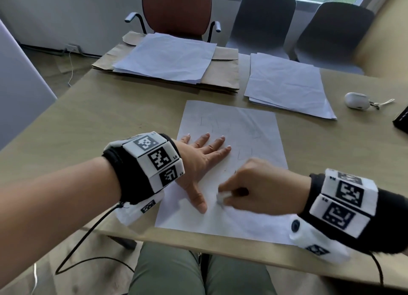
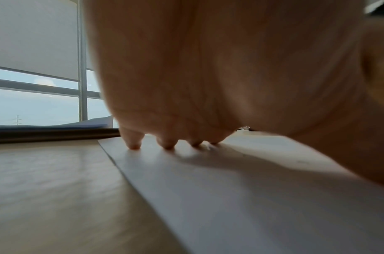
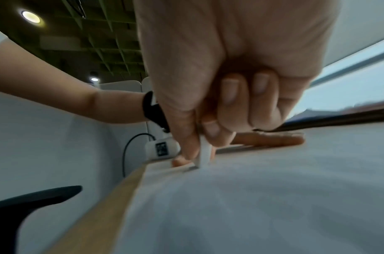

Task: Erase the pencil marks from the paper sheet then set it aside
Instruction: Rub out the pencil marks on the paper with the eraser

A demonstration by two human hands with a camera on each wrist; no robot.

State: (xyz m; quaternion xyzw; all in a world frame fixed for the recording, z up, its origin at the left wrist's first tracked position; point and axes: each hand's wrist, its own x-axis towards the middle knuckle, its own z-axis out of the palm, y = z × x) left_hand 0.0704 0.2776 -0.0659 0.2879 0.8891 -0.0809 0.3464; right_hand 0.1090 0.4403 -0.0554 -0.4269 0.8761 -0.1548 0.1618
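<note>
A white paper sheet [image 1: 247, 127] with faint pencil marks lies on the table in front of me. My left hand [image 1: 205, 153] lies flat on its left part, fingers spread and pressing it down; the left wrist view shows the fingertips [image 2: 133, 145] on the paper [image 2: 241, 197]. My right hand [image 1: 254, 184] pinches a small white eraser [image 1: 221, 196] and holds its tip against the sheet near my left thumb. In the right wrist view the eraser [image 3: 204, 154] sits between thumb and forefinger, touching the paper [image 3: 263, 197].
A stack of white sheets [image 1: 287, 87] lies at the back right, another stack [image 1: 167, 56] on brown envelopes [image 1: 223, 74] at the back left. A white earbud case [image 1: 358, 100] and a dark object [image 1: 401, 118] sit at the right. Chairs [image 1: 176, 10] stand behind the table [image 1: 99, 118].
</note>
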